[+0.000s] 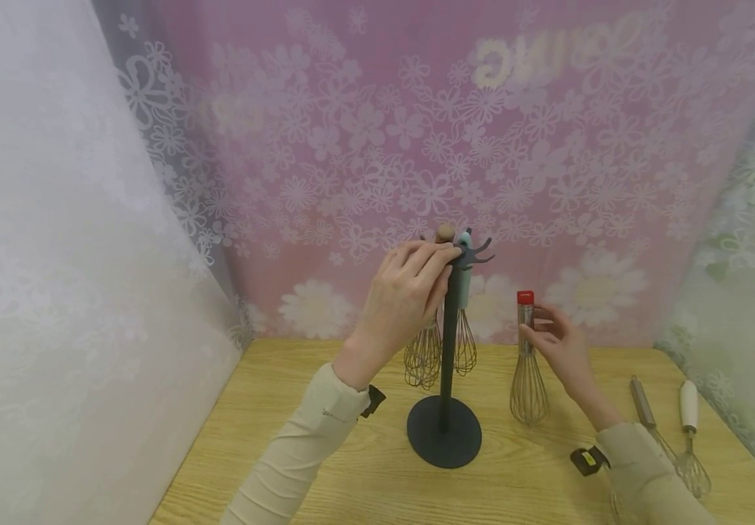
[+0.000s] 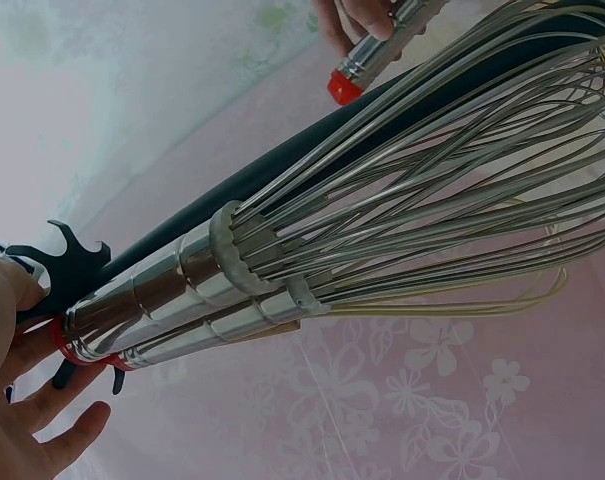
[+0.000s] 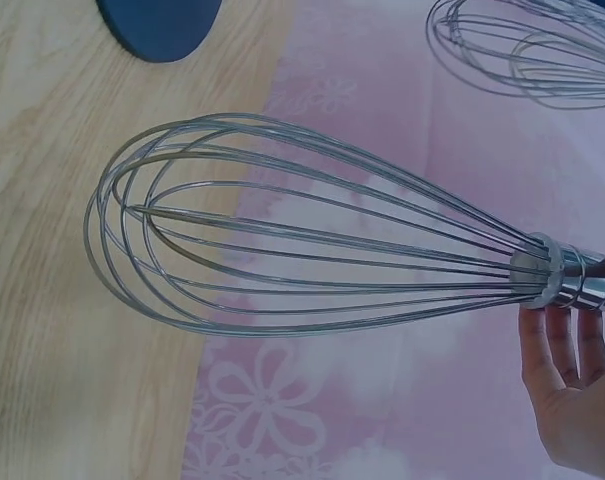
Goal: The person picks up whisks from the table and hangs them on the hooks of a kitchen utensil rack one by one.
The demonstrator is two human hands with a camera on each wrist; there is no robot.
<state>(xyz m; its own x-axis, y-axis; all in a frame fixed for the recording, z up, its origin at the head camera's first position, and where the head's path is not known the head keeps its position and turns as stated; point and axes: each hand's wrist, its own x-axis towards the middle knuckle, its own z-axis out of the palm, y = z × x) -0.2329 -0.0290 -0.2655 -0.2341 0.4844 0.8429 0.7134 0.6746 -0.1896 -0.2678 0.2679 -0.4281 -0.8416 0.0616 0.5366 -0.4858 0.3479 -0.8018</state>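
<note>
My left hand (image 1: 410,284) holds the top of a black hook stand (image 1: 448,350), its fingers draped over the hooks. In the left wrist view, steel whisks (image 2: 172,270) with red handle ends hang beside the pole, their ends among my fingers. A whisk with a pale green handle (image 1: 464,288) also hangs there, near a rounded wooden handle end (image 1: 445,232). To the right of the stand, my right hand (image 1: 564,350) pinches the steel handle of a red-capped whisk (image 1: 529,390), upright with its wires pointing down. The right wrist view shows those wires fully.
A metal-handled whisk (image 1: 643,401) and a white-handled whisk (image 1: 688,405) lie at the right of the wooden table (image 1: 252,452), the former partly behind my right sleeve. The stand's round base (image 1: 444,448) rests mid-table. Flowered curtains (image 1: 364,146) enclose the back and sides.
</note>
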